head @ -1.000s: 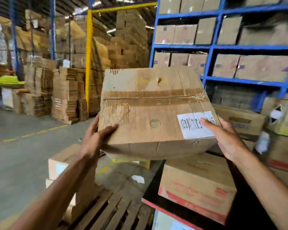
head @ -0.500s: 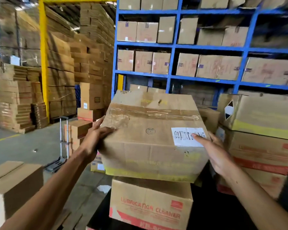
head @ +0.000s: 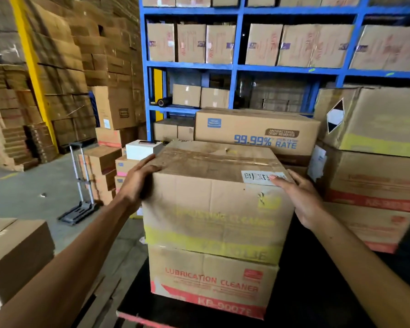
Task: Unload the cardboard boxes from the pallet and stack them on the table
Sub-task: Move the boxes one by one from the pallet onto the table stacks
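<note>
A worn cardboard box with a yellow stripe and a white label [head: 213, 209] rests on top of a red-printed "Lubrication Cleaner" box [head: 211, 280], which stands on the black table [head: 317, 304]. My left hand [head: 137, 181] grips the upper left corner of the worn box. On its upper right side lies my right hand [head: 298, 197], fingers reaching onto the label. At the lower left, another cardboard box [head: 14, 252] sits beside wooden pallet slats [head: 104, 299].
More boxes are stacked on the table at right [head: 374, 176] and behind [head: 256, 133]. Blue shelving [head: 234, 67] full of boxes rises behind. A folding hand trolley [head: 81, 185] stands on the concrete floor at left, near tall stacks of cartons [head: 57, 67].
The worn box has come down from in front of me onto the red-printed box, and now sits level. Both hands stayed on its sides, and my view turned right toward the shelving.
</note>
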Tool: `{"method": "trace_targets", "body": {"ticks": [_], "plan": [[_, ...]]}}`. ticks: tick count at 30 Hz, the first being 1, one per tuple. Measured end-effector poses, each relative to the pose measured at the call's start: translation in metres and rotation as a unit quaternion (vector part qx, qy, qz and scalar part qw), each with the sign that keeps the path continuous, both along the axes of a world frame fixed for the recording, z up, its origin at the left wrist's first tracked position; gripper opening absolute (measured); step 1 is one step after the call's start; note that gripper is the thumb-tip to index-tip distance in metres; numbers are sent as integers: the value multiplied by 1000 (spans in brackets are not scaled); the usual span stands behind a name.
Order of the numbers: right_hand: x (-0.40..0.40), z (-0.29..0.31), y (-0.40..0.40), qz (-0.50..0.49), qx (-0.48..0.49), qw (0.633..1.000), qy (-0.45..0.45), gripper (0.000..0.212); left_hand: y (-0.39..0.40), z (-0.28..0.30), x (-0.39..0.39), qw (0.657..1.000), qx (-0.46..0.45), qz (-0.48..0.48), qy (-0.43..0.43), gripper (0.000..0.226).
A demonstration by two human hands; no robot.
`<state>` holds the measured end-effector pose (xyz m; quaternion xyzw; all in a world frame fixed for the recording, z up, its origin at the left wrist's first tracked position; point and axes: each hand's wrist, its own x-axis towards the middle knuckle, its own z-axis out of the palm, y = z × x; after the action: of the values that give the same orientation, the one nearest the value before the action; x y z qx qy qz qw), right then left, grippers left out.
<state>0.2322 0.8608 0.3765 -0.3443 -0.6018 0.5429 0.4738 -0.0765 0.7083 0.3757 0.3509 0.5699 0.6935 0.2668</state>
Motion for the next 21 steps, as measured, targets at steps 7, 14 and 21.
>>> {"method": "trace_targets", "body": {"ticks": [7,14,21], "plan": [[-2,-8,4,-31,-7,999,-7,54,7,-7,-13,999,-13,-26,-13,46],[-1,-7,-7,-42,-6,999,-7,40,6,-10,-10,1000,-11,-21,-1,43],[-4,-1,-33,-109,99,987,-57,52,5,-17,-3,998,-8,59,32,50]]}}
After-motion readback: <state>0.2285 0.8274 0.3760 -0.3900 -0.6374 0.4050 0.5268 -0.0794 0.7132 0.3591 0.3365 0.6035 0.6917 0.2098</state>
